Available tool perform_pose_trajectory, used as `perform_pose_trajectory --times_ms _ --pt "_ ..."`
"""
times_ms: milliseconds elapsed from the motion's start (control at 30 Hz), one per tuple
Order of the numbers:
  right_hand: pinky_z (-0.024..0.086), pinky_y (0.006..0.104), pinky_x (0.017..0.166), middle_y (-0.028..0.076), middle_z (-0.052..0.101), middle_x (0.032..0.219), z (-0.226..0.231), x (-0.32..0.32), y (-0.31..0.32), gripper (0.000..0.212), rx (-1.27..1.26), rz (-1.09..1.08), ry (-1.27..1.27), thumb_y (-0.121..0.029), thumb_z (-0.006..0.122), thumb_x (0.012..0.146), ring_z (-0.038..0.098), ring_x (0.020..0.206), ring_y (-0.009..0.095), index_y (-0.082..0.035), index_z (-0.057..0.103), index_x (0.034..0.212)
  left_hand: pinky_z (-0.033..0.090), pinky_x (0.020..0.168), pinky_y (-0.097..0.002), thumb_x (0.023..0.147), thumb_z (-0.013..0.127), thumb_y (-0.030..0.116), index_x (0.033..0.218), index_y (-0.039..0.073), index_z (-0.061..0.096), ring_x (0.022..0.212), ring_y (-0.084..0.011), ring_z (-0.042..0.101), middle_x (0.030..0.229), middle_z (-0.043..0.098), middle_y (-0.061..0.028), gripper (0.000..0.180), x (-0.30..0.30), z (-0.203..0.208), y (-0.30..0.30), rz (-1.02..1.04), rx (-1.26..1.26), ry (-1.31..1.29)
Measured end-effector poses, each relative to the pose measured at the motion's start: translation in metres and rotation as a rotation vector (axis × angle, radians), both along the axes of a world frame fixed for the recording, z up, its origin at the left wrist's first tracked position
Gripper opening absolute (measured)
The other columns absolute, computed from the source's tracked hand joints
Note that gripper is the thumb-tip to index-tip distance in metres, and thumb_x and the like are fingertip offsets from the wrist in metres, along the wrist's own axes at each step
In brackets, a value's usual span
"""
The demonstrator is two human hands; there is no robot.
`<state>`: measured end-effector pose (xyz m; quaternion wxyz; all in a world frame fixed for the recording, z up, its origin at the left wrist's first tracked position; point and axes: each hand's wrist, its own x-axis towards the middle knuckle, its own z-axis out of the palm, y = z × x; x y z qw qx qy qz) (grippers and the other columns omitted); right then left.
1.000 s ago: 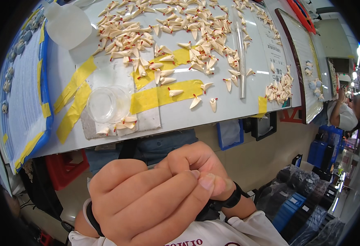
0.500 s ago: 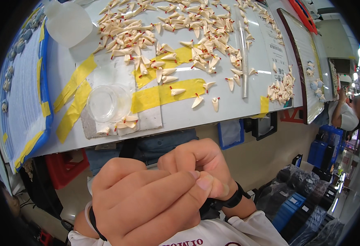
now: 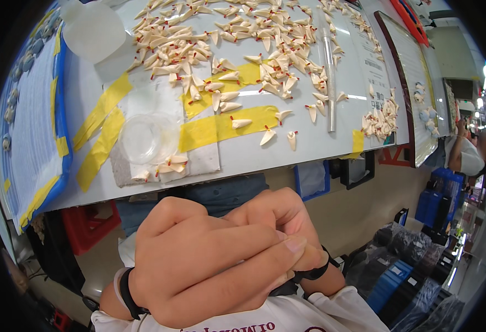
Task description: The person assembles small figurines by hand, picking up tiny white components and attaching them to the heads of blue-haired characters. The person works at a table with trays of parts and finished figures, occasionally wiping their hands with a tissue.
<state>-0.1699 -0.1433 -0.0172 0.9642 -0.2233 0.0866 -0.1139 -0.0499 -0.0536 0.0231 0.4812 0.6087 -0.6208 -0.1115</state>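
Close in front of my body, below the table's near edge, my left hand (image 3: 209, 254) and my right hand (image 3: 281, 213) meet at the fingertips. Thumb and fingers of the left hand are pressed together over the right fingertips. Both hands are closed in a pinch, and whatever sits between them is hidden by the fingers. Nearest on the table beyond them are small cream tooth-shaped pieces (image 3: 241, 124) with red tips. Many more lie in a loose heap (image 3: 171, 47) further back.
A clear round dish (image 3: 137, 139) stands on a grey board at the left, near a translucent bottle (image 3: 90, 30) and a blue-edged tray (image 3: 60, 133). A metal rod (image 3: 330, 83) lies at the right. Yellow tape (image 3: 226, 127) crosses the table. Wrapped crates (image 3: 389, 276) stand at lower right.
My left hand has turned slightly and shifted a little up and to the right, its fingers covering more of the right fingertips. The pieces on the table lie as before.
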Motion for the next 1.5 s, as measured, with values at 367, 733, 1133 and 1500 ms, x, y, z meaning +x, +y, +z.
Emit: perform_pose_trajectory --times_ms 367,733,1133,1500 --pt "0.032 0.0223 0.052 0.001 0.048 0.062 -0.002 0.001 0.000 0.030 -0.075 0.027 0.000 -0.023 0.068 0.074 0.040 0.057 0.009 -0.005 0.046 0.063 0.026 0.052 -0.0249 0.055 0.070 0.008 0.090 0.009 0.065 0.056 -0.0065 0.050 0.081 0.062 0.0013 0.035 -0.008 0.015 0.005 0.070 0.041 -0.171" --pt "0.036 0.0239 0.049 0.003 0.053 0.063 0.009 -0.009 -0.024 0.023 -0.754 0.078 0.136 -0.013 0.070 0.071 0.048 0.056 0.012 -0.001 0.051 0.068 0.029 0.047 -0.0246 0.053 0.062 0.001 0.083 0.009 0.066 0.052 -0.0104 0.045 0.072 0.061 -0.0005 0.032 -0.002 0.001 0.002 0.013 0.061 0.101" --pt "0.028 0.0206 0.045 0.003 0.047 0.057 0.065 -0.048 -0.081 0.018 -1.158 -0.421 0.471 -0.013 0.051 0.078 0.037 0.049 0.007 0.001 0.049 0.067 0.029 0.051 -0.0277 0.082 0.054 0.018 0.083 0.003 0.057 0.056 -0.0150 0.042 0.070 0.049 -0.0075 0.015 0.032 0.030 0.035 0.153 0.023 -0.032" --pt "0.041 0.0353 0.063 0.012 0.052 0.077 0.058 0.012 -0.117 0.014 -2.096 -0.300 0.766 0.004 0.060 0.065 0.052 0.072 0.030 0.000 0.054 0.077 0.033 0.063 -0.0180 0.090 0.043 0.015 0.098 -0.002 0.054 0.068 -0.0066 0.040 0.081 0.045 -0.0031 0.022 0.178 0.079 0.172 0.971 0.246 -0.060"
